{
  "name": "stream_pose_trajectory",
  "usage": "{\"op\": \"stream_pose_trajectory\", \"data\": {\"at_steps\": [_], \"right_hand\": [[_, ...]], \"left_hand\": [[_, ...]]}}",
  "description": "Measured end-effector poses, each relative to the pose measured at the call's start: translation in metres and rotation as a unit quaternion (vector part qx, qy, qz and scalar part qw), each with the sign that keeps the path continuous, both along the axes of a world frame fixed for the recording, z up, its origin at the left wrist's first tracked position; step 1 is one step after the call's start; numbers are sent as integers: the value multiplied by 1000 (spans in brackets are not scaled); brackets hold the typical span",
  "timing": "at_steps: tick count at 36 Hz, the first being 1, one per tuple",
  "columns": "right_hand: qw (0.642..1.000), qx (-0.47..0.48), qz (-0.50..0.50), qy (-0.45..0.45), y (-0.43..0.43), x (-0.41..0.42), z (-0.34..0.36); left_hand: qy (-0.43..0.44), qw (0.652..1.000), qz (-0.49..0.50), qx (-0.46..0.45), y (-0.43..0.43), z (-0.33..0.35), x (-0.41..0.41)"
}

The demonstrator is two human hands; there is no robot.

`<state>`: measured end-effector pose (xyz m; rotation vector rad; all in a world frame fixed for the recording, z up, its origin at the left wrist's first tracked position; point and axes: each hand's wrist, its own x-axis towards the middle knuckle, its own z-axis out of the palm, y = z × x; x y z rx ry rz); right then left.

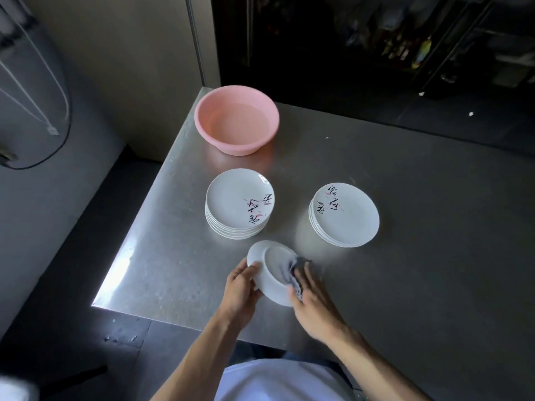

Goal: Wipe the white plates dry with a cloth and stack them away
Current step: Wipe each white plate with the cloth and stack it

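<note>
The small round white plate [272,273] is held tilted at 6 o'clock over the brushed steel table [405,198]. The left hand [241,287] grips its rim at 9 o'clock, and the right hand [314,299] holds a dark grey cloth [296,270] against it at 3 o'clock. From it, a taller stack of white plates [238,204] stands at 11 o'clock, a lower stack of white plates [346,215] at 1 o'clock, and a round pink plastic basin [236,123] farther off at 12.

Dim; glare on table [124,270] edge.

Basin [231,146] at far left of table [411,261]. Nearer, left stack [239,202] and right stack [346,216] side by side. Plate [274,277] in front, between them.
</note>
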<state>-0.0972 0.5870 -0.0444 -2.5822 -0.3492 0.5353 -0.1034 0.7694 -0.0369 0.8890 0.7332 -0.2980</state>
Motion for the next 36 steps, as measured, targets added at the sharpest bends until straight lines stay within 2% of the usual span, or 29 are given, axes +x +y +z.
{"op": "stream_pose_trajectory", "data": {"at_steps": [3,6,10,13,16,19,23,27,28,30,33,34,36], "right_hand": [[994,38,69,-73,6,-22,9],[976,-24,126,-174,15,-18,14],[954,-60,149,-253,17,6,23],[953,11,109,-283,10,25,30],[970,96,-54,-215,6,40,37],[948,194,-237,-86,3,51,40],[891,285,-352,28,0,54,33],[863,270,-425,31,-3,47,28],[867,264,-423,22,-3,43,27],[903,226,-366,-3,-1,36,26],[972,164,-169,-5,14,28,18],[987,129,-93,13,22,25,13],[996,79,9,31,35,13,7]], "left_hand": [[5,1000,23,-6,-2,-2,3],[5,1000,22,-19,-10,0,6],[-10,1000,3,-24,-19,3,9],[-9,999,-2,-37,-21,9,16],[18,999,-7,30,-21,11,15],[32,995,-56,81,-18,3,5],[36,996,-58,52,-11,-1,-9],[55,993,-53,88,-5,3,-9],[59,992,-55,99,-4,3,-9],[55,991,-64,109,-5,4,-10],[26,988,-105,114,-13,11,-10],[15,985,-119,120,-17,12,-9],[-3,983,-125,135,-20,15,-5]]}}
